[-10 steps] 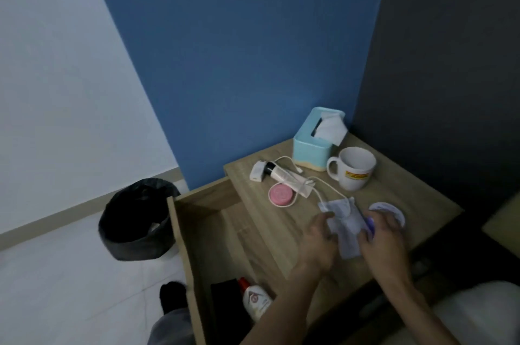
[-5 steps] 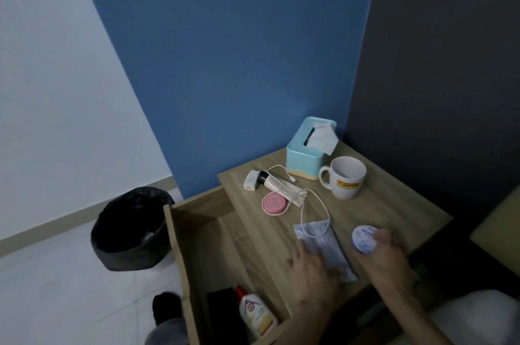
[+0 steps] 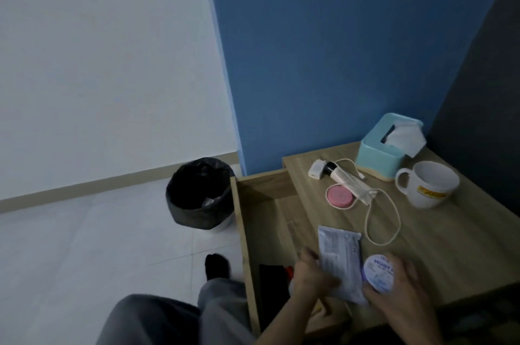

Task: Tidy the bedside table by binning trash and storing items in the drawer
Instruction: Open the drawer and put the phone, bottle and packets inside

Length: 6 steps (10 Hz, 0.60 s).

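I read "MOSTA" on the round white tin (image 3: 378,274) my right hand (image 3: 399,295) grips at the wooden bedside table (image 3: 439,237)'s near edge. My left hand (image 3: 312,274) pinches a flat grey foil packet (image 3: 339,260) beside it, its print too small to read. The open drawer (image 3: 267,218) is left; the black-lined bin (image 3: 199,193) stands beyond.

Dim, cool light fills the room. A white wall (image 3: 98,63) takes the upper left of the frame and meets a saturated blue wall (image 3: 337,49) near the centre – a dark grey panel (image 3: 489,119) closes off the upper right edge. Pale floor tiles (image 3: 84,246) spread across the lower left, edged by a beige skirting board (image 3: 112,183) along the white wall, and a light-wood bedside table (image 3: 450,246) stands in the lower right against the blue wall.
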Each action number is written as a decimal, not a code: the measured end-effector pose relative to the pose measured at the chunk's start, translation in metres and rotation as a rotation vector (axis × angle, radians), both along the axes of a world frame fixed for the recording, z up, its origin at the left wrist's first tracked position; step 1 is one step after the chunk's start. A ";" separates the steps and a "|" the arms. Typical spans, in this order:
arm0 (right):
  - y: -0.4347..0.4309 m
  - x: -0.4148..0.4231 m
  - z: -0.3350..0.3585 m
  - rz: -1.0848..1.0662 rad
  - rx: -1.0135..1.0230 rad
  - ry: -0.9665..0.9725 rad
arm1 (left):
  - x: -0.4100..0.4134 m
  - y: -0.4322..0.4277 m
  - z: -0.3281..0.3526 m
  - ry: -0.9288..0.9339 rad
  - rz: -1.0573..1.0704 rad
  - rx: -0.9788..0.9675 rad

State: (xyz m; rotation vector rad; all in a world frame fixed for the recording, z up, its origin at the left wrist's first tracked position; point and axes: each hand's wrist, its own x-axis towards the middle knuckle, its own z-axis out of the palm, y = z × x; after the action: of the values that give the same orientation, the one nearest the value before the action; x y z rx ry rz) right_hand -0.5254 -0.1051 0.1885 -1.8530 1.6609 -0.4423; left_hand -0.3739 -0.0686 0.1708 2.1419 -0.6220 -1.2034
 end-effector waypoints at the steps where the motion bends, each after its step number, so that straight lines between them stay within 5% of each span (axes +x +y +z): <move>1: 0.003 0.022 0.001 0.059 0.006 -0.025 | 0.019 0.013 -0.006 0.180 0.085 -0.004; 2: 0.003 0.060 -0.002 0.171 -0.034 -0.057 | 0.046 0.022 -0.006 0.316 0.247 -0.024; 4: -0.008 0.131 -0.013 0.348 -0.016 -0.096 | 0.089 0.021 -0.021 0.258 0.472 -0.014; 6: -0.029 0.185 -0.066 0.256 0.342 -0.112 | 0.102 0.010 -0.056 0.111 0.600 0.034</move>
State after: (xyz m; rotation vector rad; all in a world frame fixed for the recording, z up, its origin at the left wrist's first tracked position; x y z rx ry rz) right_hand -0.3402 -0.1342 0.1229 -1.7179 1.3085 -0.1396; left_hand -0.2723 -0.0583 0.1150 2.0534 0.0970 -0.9832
